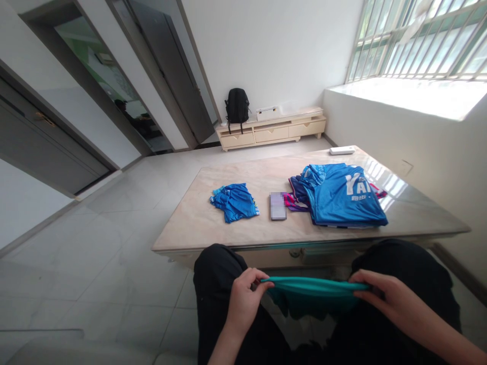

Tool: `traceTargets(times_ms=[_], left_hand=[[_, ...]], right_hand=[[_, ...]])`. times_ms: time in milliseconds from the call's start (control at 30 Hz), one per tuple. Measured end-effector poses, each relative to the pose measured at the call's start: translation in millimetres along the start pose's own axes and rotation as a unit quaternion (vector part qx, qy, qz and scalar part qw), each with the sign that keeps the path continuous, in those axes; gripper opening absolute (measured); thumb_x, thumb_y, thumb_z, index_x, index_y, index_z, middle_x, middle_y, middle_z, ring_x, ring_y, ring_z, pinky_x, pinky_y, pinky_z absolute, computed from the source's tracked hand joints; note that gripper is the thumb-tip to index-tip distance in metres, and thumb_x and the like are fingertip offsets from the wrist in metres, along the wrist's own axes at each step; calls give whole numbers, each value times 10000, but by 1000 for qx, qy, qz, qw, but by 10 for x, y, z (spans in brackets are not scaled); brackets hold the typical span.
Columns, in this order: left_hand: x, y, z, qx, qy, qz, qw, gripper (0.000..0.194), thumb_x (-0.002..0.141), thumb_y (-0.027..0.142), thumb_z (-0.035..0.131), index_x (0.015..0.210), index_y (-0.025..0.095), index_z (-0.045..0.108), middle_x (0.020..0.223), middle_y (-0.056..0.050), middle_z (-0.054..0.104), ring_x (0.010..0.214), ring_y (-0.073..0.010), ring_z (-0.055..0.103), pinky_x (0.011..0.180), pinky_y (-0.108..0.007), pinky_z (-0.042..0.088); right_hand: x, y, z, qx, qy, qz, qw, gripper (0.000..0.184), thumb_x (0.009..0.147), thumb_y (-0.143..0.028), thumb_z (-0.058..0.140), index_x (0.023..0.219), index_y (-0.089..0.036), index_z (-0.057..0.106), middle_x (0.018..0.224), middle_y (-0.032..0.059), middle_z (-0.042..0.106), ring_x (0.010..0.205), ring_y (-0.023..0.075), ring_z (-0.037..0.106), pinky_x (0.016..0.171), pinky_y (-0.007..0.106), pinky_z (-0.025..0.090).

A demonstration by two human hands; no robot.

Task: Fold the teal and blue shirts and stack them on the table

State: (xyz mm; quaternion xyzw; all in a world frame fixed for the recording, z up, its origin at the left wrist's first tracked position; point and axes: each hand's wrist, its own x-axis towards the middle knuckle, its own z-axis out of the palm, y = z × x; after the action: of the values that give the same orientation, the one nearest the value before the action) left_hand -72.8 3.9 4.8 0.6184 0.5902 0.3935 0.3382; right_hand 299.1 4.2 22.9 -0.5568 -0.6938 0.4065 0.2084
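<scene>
A teal garment (312, 294) hangs between my hands, over the gap between my knees. Its upper edge is stretched almost level, and its lower part falls into shadow, so I cannot tell what kind of garment it is. My left hand (247, 293) pinches one end of that edge between thumb and fingers. At the other end, my right hand (380, 293) is closed on the edge in the same way. Beyond them on the table (190, 228), a crumpled blue garment (236, 203) lies to the left. A pile topped by a blue jersey (346, 195) with white lettering lies to the right.
A phone-like object (278, 207), its face blurred out, lies beside the pile. A white box-shaped item (342, 150) rests at the table's far edge. Against the wall, a low cabinet (272, 134) carries a black backpack (238, 106). Someone (133, 116) is visible through the left doorway.
</scene>
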Motion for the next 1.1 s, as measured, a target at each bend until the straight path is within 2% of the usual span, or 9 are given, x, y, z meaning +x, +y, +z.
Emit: traceTargets(times_ms=[367, 567, 700, 800, 867, 933, 1000, 1067, 1100], left_hand=[[-15, -17, 9, 12, -8, 11, 1000, 116, 840, 292, 783, 757, 220, 746, 764, -16, 707, 732, -194, 651, 682, -272, 475], [-73, 28, -116, 42, -75, -14, 996, 79, 832, 264, 784, 768, 224, 759, 769, -9, 709, 753, -191, 652, 709, -281, 469], [162, 22, -258, 42, -125, -67, 989, 102, 824, 304, 756, 787, 209, 760, 753, -8, 719, 703, -179, 638, 664, -278, 481], [727, 214, -452, 36, -113, -65, 991, 174, 801, 367, 739, 817, 194, 743, 706, 2, 694, 604, -164, 623, 575, -271, 516], [1314, 539, -610, 62, -91, -6, 994, 198, 784, 382, 737, 785, 184, 717, 700, -8, 689, 616, -178, 650, 550, -282, 554], [2018, 1040, -720, 87, -79, 29, 993, 185, 774, 353, 759, 756, 180, 695, 668, -2, 670, 613, -177, 646, 540, -282, 560], [2740, 1679, -694, 113, -59, 70, 989, 105, 782, 237, 762, 771, 162, 689, 723, -4, 685, 672, -165, 661, 625, -283, 577], [3359, 2365, -464, 141, -46, 134, 980, 61, 805, 117, 737, 845, 139, 696, 803, -1, 704, 754, -149, 679, 776, -299, 580], [3599, 2690, -267, 197, -52, 217, 955, 67, 827, 88, 723, 885, 109, 697, 845, -16, 719, 797, -155, 694, 829, -320, 574]], right_hand=[[3, 65, 19, -37, -64, -4, 997, 218, 998, -414, 575, 1010, -262, 731, 1034, 36, 734, 924, 224, 674, 831, 297, 506], [-15, 64, 36, -36, -86, -14, 996, 189, 995, -389, 596, 953, -247, 713, 1019, 40, 700, 922, 215, 666, 823, 293, 492], [172, -89, 14, -23, -108, -1, 994, 114, 951, -300, 633, 945, -230, 722, 937, 22, 714, 853, 198, 659, 759, 281, 477], [597, -317, -108, 22, -117, -17, 993, 133, 916, -328, 690, 900, -207, 742, 811, 7, 696, 737, 171, 613, 652, 262, 444], [994, -514, -255, 113, -101, -37, 988, 199, 852, -378, 781, 834, -182, 751, 689, -6, 655, 650, 150, 575, 584, 244, 420], [1406, -711, -440, 272, -62, -33, 960, 294, 744, -408, 886, 745, -154, 738, 616, -2, 645, 598, 151, 596, 552, 240, 454], [1761, -858, -633, 358, -8, -33, 933, 365, 708, -467, 908, 798, -160, 733, 686, 6, 694, 616, 151, 648, 599, 249, 539], [2013, -911, -794, 419, 52, -31, 906, 400, 701, -487, 910, 850, -179, 704, 740, 6, 715, 659, 153, 695, 671, 263, 601], [2098, -896, -852, 445, 81, -28, 891, 402, 698, -474, 914, 869, -189, 688, 750, 3, 716, 684, 158, 716, 697, 268, 619]])
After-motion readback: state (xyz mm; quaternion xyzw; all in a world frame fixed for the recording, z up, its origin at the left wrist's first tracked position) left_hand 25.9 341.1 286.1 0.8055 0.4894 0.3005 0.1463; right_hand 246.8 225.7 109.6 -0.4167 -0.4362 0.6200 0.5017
